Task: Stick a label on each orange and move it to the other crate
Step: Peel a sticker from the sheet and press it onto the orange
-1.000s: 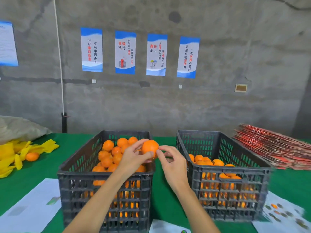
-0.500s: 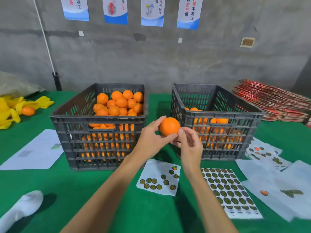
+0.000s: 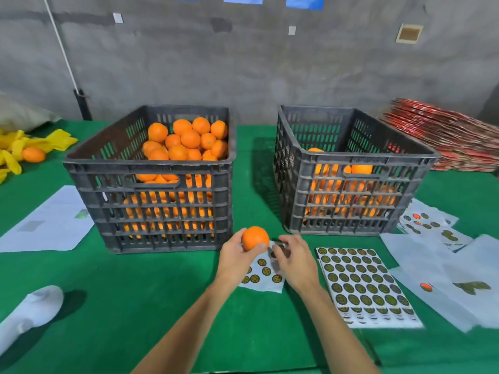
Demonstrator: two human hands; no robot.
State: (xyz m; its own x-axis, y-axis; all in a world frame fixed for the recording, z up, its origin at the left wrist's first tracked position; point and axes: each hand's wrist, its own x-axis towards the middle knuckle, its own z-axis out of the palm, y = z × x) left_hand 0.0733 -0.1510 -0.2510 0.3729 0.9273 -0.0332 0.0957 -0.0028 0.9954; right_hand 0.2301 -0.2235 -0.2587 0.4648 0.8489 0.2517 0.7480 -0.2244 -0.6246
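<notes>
My left hand (image 3: 234,255) grips an orange (image 3: 255,238) just above the green table, in front of the gap between the two crates. My right hand (image 3: 293,259) is down on a small label sheet (image 3: 266,276) beside it, fingers curled at a sticker; whether it pinches one I cannot tell. The left dark crate (image 3: 151,168) is heaped with oranges. The right dark crate (image 3: 359,160) holds a lower layer of oranges. A full sheet of round labels (image 3: 364,284) lies to the right of my right hand.
Used backing sheets (image 3: 442,265) lie scattered at the right, blank paper (image 3: 51,220) at the left. A white sock-like cloth (image 3: 29,311) is at the lower left. Yellow wrappers with one loose orange (image 3: 33,154) lie far left; a red stack (image 3: 445,136) sits far right.
Both hands came down from crate height to the table. My right hand left the orange and went to the small label sheet. The camera tilted downward.
</notes>
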